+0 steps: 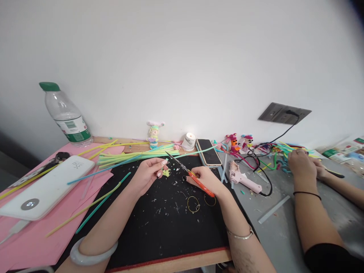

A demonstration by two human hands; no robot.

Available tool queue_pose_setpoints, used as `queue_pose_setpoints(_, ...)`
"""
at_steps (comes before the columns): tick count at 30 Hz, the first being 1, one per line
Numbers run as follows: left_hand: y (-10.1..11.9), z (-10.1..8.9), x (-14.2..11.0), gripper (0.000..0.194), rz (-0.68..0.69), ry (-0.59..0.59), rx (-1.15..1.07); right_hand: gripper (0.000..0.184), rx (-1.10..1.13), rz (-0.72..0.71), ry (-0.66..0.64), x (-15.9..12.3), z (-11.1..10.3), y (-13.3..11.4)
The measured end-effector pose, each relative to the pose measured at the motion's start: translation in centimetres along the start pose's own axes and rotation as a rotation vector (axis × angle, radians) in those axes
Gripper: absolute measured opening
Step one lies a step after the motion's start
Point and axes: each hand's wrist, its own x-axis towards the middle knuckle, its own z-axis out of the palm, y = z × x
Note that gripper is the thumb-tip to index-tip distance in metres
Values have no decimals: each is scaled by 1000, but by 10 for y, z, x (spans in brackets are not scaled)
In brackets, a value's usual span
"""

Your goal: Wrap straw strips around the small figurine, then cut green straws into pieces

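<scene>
Currently, our left grip [148,172] pinches a small yellow-green piece [166,173] over the black mat [170,237]; our right grip [203,179] holds orange-handled scissors [196,180]. Far left stands a clear, green-capped bottle [68,119]; we cannot see inside the far white cup [188,142].

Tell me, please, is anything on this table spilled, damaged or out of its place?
Only untidiness stands out: small pale scraps lie scattered on the black mat around the left hand and the right hand. The bottle seems to lean, but the camera's view may cause this. I see no clear spill.
</scene>
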Motion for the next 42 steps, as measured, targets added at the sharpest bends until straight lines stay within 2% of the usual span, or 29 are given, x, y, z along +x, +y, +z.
queue_pose_setpoints(5, -4, -3, 4, 33, 137, 240, -26, 27, -223, 3, 93, 3, 4, 9)
queue_pose_setpoints(7, -5, -6, 6, 35, 183, 338, 48, 19, -284, -20, 84, 3, 5, 9)
queue_pose_setpoints(9, -7, -8, 7, 34, 215, 385, 176, 15, -303, -61, 68, 3, 5, 10)
queue_pose_setpoints(14, -15, -13, 11, 31, 211, 327, 434, 13, -293, -106, 27, 4, 2, 13)
queue_pose_setpoints(20, -17, -13, 12, 27, 185, 294, 445, 29, -184, -13, -21, 1, -5, 15)
queue_pose_setpoints(22, -15, -13, 10, 22, 206, 306, 466, 32, -134, -31, 14, 1, -10, 13)
queue_pose_setpoints(25, -12, -13, 9, 14, 275, 329, 586, 19, -175, -121, 182, 11, -16, 9)
queue_pose_setpoints(27, -12, -12, 8, 12, 313, 292, 657, 22, -260, -169, 292, 24, -15, 7)
queue_pose_setpoints(28, -12, -11, 7, 12, 324, 247, 683, 29, -308, -197, 316, 31, -13, 7)
queue_pose_setpoints(31, -12, -8, 5, 13, 339, 90, 753, 42, -430, -250, 275, 50, -1, 11)
queue_pose_setpoints(34, -9, -4, 2, 12, 346, 3, 840, 32, -488, -226, 286, 60, 12, 16)
queue_pose_setpoints(36, -8, -2, 1, 12, 351, -48, 888, 25, -500, -230, 306, 61, 16, 18)
queue_pose_setpoints(38, -8, -1, 0, 13, 360, -109, 922, 26, -472, -274, 353, 57, 16, 17)
queue_pose_setpoints(42, -8, 3, -4, 15, 400, -237, 959, 30, -358, -366, 549, 46, 12, 13)
